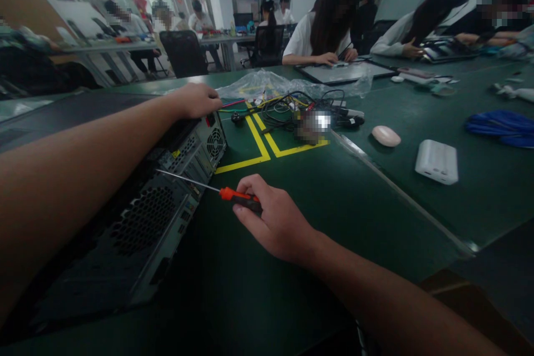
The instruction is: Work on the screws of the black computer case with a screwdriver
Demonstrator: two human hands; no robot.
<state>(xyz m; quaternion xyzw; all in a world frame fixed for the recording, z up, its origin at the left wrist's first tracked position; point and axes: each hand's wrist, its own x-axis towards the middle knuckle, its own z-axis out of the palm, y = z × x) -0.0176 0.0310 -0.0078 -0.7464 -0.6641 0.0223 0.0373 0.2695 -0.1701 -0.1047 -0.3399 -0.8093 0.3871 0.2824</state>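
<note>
A black computer tower case (100,278) lies on the table at the left, its rear panel with vent holes and ports facing me. My left hand (197,101) rests over its far upper corner, fingers curled by the edge and partly hidden. In my right hand (277,217) is a screwdriver (240,198) with an orange and black handle, the fingers closed round it. Its long thin shaft points left, and the tip meets the rear panel in this view, near the slot covers. Whether the tip sits in a screw cannot be made out.
Tangled cables (287,108) and clear plastic film (258,82) lie beyond the case, near yellow tape lines (246,166). A pink oval object (386,136), a white box-shaped device (437,161) and a blue bundle (500,128) are at right. Other people work across the table.
</note>
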